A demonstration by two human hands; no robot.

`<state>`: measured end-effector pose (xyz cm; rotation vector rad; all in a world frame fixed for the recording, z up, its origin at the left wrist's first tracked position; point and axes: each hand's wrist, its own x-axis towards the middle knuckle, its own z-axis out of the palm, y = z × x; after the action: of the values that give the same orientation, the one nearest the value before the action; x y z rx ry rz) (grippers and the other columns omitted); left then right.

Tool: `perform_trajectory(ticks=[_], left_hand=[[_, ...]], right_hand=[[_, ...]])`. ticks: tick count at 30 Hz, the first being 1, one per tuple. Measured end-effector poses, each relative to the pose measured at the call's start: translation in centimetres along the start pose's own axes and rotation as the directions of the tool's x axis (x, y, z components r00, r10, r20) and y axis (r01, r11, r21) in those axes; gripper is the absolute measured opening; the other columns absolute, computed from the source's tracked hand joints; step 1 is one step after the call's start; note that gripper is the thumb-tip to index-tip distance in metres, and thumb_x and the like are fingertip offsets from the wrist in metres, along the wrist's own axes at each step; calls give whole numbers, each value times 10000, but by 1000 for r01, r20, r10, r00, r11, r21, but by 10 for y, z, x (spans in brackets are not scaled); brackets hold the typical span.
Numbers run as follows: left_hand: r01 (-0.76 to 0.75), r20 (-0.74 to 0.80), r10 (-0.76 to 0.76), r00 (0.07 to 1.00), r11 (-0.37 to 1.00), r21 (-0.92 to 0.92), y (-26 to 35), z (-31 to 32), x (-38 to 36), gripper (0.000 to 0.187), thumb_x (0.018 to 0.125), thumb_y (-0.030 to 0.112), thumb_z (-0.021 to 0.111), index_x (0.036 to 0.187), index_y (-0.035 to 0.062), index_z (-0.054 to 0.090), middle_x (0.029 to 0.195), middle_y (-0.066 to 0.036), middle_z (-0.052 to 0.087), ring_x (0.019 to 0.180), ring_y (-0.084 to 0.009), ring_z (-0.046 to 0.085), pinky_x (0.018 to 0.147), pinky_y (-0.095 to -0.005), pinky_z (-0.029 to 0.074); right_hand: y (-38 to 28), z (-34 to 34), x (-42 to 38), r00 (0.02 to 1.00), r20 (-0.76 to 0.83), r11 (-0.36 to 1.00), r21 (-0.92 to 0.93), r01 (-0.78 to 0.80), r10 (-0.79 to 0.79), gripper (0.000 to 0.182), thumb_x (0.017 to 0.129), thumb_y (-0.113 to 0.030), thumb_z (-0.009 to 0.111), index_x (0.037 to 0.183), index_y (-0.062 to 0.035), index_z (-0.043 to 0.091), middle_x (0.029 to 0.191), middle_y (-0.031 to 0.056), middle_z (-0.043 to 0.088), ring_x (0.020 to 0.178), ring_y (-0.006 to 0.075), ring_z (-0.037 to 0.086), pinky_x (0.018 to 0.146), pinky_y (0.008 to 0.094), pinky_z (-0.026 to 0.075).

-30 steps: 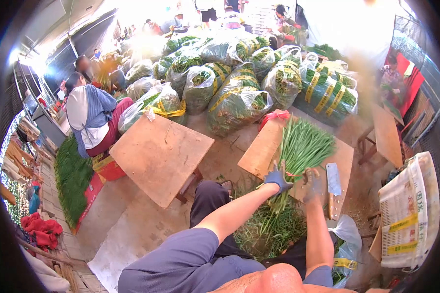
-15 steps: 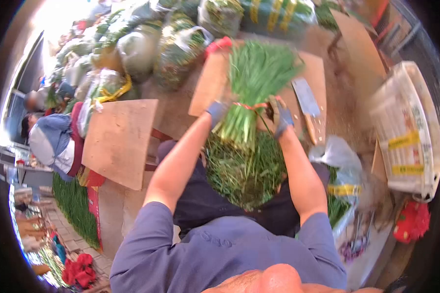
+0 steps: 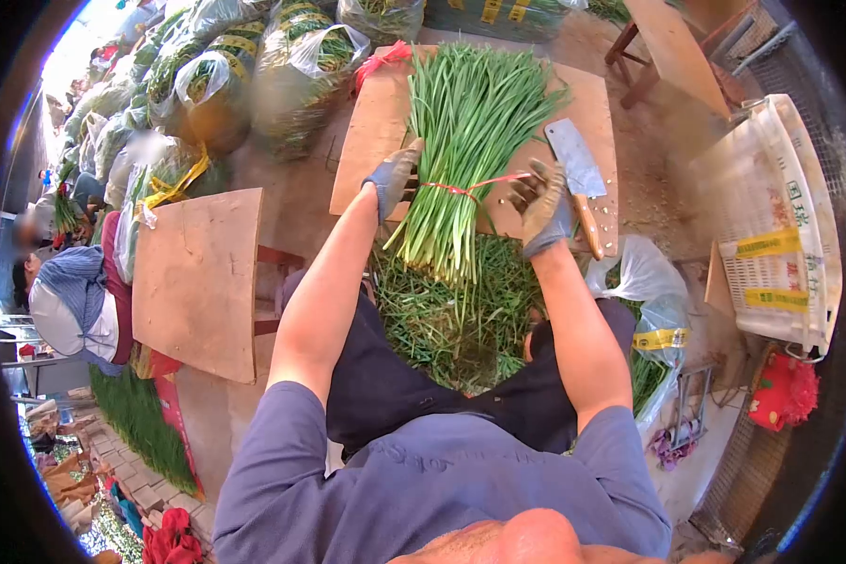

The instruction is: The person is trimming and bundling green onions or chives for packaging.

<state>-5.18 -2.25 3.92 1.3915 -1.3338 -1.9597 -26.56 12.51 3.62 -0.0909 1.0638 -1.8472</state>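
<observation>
A large bundle of long green stalks (image 3: 475,122) lies on the wooden board, its pale ends toward me. A thin red tie (image 3: 456,190) circles it near those ends, with one strand running toward my right hand. My left hand (image 3: 395,177), gloved, rests against the bundle's left side, fingers apart. My right hand (image 3: 542,202), also gloved, is right of the tie with fingers curled; whether they pinch the strand is unclear. Beside it lies a cleaver (image 3: 578,160) with a wooden handle. Loose green trimmings (image 3: 456,320) are heaped below the board's near edge.
Filled plastic bags (image 3: 301,75) stand behind and to the left. A small wooden table (image 3: 197,282) is at left, near a seated person (image 3: 75,301). At right are a white crate (image 3: 771,226) and a plastic bag of greens (image 3: 653,301).
Both hands have moved apart from the tie, the left one opening beside the stalks. The view has shifted, so the surroundings sit slightly further left and higher.
</observation>
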Motion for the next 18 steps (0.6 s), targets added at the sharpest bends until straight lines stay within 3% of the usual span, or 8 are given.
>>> perform_trajectory(ticks=[4, 6, 7, 9, 12, 14, 16, 18], left_hand=[[50, -16, -51, 999, 999, -19, -2, -7, 27, 753, 901, 666, 520, 1390, 95, 485, 1153, -82, 621, 954, -199, 607, 866, -353, 493], [77, -44, -75, 996, 996, 43, 15, 3, 22, 773, 897, 674, 518, 1392, 82, 483, 1187, -90, 621, 984, -206, 618, 887, -365, 496], [19, 67, -27, 997, 993, 113, 12, -3, 37, 979, 837, 740, 536, 1483, 28, 355, 1410, -156, 510, 1251, -260, 511, 1039, -416, 416], [-14, 37, 9, 999, 988, 153, 12, 10, 43, 1025, 810, 763, 549, 1474, 5, 360, 1392, -166, 526, 1260, -270, 506, 1045, -409, 413], [-71, -24, 78, 997, 974, 216, 20, 39, 24, 1070, 784, 768, 581, 1480, -6, 334, 1365, -189, 541, 1241, -273, 524, 1035, -394, 425], [-101, -62, 122, 991, 959, 265, 26, 52, 5, 1094, 770, 763, 605, 1490, -6, 306, 1347, -207, 547, 1219, -271, 544, 1022, -383, 438], [-258, -53, 265, 963, 960, 106, 13, 51, 18, 951, 788, 611, 714, 1441, 14, 366, 1267, -164, 598, 1134, -237, 584, 965, -371, 476], [-453, -54, 451, 891, 891, -19, 27, 59, -4, 812, 815, 500, 759, 1383, 22, 432, 1210, -108, 630, 1051, -193, 611, 922, -352, 496]], right_hand=[[35, -31, 50, 982, -150, 968, -203, -146, 117, 444, 943, -532, 560, 1125, -129, 593, 860, 19, 620, 731, 157, 621, 656, 326, 530], [39, -18, 53, 963, -83, 934, -236, -270, 257, 627, 871, -603, 621, 1273, -134, 519, 1053, 72, 603, 895, 215, 620, 747, 390, 545], [38, -9, 55, 953, -36, 914, -275, -299, 301, 684, 851, -612, 641, 1312, -129, 489, 1115, 89, 595, 947, 234, 616, 772, 411, 545], [33, 16, 45, 918, 123, 909, -244, -339, 376, 868, 803, -618, 697, 1418, -94, 378, 1339, 138, 517, 1098, 282, 585, 848, 461, 527], [39, 58, 27, 970, -108, 848, -471, -243, 218, 902, 791, -567, 743, 1422, -51, 358, 1349, 147, 529, 1156, 268, 567, 885, 459, 515], [53, 52, 46, 996, 39, 881, -470, -53, 81, 790, 810, -399, 785, 1384, -20, 396, 1253, 113, 596, 1078, 228, 605, 868, 390, 527], [37, 66, 23, 991, 136, 923, -382, 36, 18, 629, 849, -273, 772, 1347, -47, 462, 1193, 69, 634, 1013, 198, 634, 844, 348, 534], [13, 74, 3, 959, 257, 891, -397, 221, -123, 711, 820, -150, 783, 1384, -6, 375, 1203, 99, 619, 1030, 199, 626, 895, 341, 518]])
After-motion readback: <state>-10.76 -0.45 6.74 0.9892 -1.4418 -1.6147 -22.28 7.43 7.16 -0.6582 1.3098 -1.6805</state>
